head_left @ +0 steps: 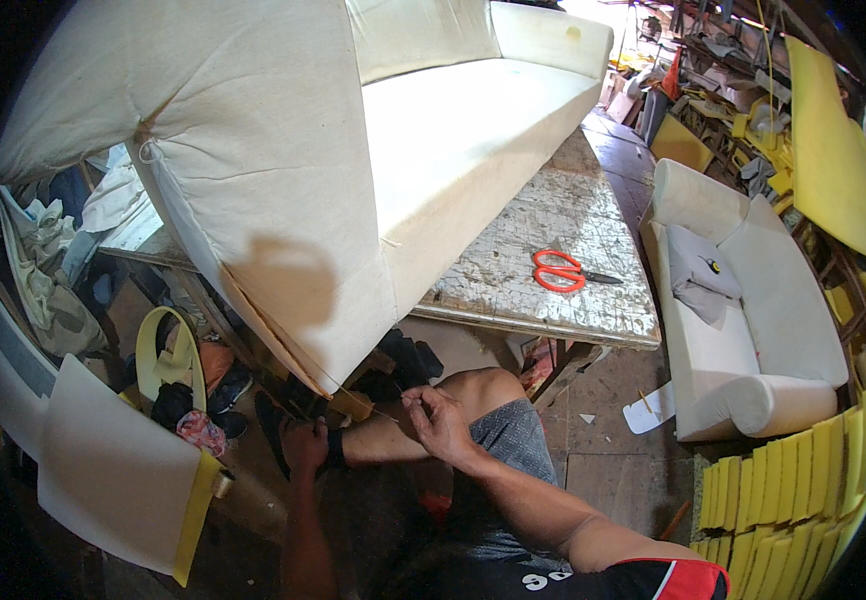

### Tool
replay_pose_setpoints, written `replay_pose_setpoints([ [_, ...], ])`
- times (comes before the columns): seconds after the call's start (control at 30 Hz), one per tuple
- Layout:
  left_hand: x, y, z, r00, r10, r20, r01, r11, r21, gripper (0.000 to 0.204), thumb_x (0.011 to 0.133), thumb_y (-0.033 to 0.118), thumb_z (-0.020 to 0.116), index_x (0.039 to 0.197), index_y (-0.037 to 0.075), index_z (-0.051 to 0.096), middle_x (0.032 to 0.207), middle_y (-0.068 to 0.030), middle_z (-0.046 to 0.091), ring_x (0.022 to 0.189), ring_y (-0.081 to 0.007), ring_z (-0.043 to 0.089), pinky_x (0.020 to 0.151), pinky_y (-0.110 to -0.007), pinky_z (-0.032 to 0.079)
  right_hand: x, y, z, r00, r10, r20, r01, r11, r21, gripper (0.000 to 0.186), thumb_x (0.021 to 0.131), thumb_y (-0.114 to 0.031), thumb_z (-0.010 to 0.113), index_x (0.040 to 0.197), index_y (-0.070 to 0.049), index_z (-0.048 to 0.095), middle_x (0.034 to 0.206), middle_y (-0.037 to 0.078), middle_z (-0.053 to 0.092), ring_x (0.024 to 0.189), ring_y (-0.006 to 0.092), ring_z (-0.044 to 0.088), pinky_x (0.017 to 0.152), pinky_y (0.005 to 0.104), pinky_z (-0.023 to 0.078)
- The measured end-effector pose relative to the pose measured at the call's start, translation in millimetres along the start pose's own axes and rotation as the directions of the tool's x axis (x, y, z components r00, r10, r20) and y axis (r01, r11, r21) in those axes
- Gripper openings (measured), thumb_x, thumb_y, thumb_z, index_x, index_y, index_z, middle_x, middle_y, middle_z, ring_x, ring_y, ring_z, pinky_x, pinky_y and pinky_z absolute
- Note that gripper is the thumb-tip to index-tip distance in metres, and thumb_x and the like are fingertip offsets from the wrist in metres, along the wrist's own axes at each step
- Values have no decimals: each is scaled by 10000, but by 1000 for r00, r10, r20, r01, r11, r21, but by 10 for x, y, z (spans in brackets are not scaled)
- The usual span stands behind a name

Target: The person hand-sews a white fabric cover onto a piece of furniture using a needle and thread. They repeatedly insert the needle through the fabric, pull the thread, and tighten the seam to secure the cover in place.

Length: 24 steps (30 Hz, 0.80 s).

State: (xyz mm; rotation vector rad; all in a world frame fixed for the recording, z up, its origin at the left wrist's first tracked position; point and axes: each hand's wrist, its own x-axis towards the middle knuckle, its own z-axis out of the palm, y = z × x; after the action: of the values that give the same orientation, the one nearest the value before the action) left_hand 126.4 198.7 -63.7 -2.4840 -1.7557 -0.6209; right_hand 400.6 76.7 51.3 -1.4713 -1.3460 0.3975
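Observation:
A cream fabric-covered sofa point(293, 170) rests on a worn wooden bench point(483, 290); its left end fills the upper left. A thin thread point(358, 400) runs from that end's lower corner toward my right hand point(438, 425), whose fingertips are pinched above my bare shin; whether a needle is there too is too small to tell. My left hand point(305, 440) is lower, by my ankle under the sofa corner, fingers curled and partly shadowed, its contents unclear. Orange-handled scissors point(575, 270) lie on the bench.
A smaller cream sofa point(793, 300) with a grey cushion point(701, 260) stands right. Yellow foam pieces point(773, 480) stack at lower right; boards and materials crowd the right wall. Left are a pale sheet point(113, 460), cloth heaps point(53, 240) and a curved yellow piece point(158, 350).

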Motion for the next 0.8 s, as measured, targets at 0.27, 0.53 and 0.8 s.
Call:
replay_pose_setpoints([
  [0.27, 2, 5, 12, 999, -28, 32, 29, 999, -20, 487, 998, 363, 552, 739, 8, 761, 817, -223, 732, 856, -376, 702, 1138, -491, 394, -4, 16, -9, 1000, 5, 13, -5, 1000, -3, 128, 987, -86, 647, 1063, 4, 698, 901, 170, 719, 848, 305, 698, 761, 398, 551],
  [0.53, -10, -8, 15, 1000, -14, 22, 14, 1000, -28, 471, 994, 352, 570, 750, -3, 760, 828, -237, 729, 883, -376, 699, 1142, -492, 390, -8, -9, -17, 1000, 6, 11, -6, 1000, -6, 128, 984, -76, 640, 1070, -2, 700, 919, 170, 726, 858, 316, 702, 767, 399, 555],
  [0.8, -9, -11, 48, 1000, -8, 6, 8, 1000, 0, 460, 994, 346, 571, 758, -2, 757, 835, -229, 729, 869, -366, 700, 1148, -495, 386, -3, 30, 0, 1000, 23, 18, -23, 1000, -17, 131, 983, -67, 632, 1075, -7, 703, 939, 163, 736, 877, 310, 708, 773, 394, 559],
])
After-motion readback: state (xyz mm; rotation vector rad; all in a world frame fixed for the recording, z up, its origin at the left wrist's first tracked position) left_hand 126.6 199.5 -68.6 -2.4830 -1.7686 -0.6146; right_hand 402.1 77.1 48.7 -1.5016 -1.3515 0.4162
